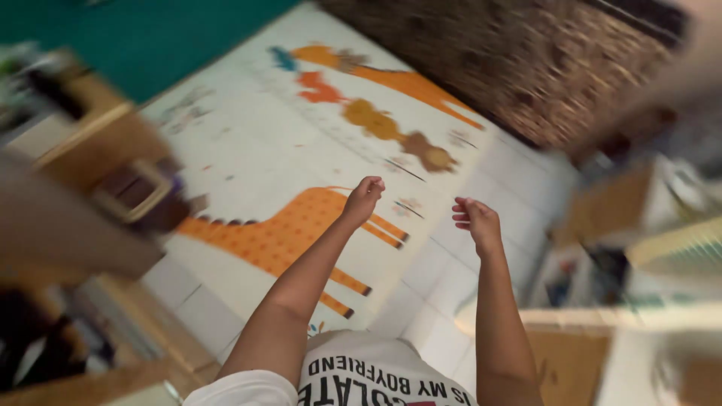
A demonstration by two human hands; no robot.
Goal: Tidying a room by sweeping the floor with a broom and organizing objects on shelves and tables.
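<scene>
My left hand point(363, 199) is raised in front of me with its fingers curled in, and nothing shows in it. My right hand point(476, 219) hangs a little lower to the right, its fingers loosely bent, also holding nothing. Both hover in the air above a white play mat point(248, 150) printed with orange giraffes and other animals. The mat lies on a white tiled floor point(444, 263). The whole view is blurred by motion.
A wooden shelf unit point(98, 143) stands at the left, with more wooden furniture point(150, 331) below it. A brown woven rug point(526, 68) lies at the top right. Blurred boxes and shelves point(639, 210) crowd the right side. A teal surface point(150, 37) fills the top left.
</scene>
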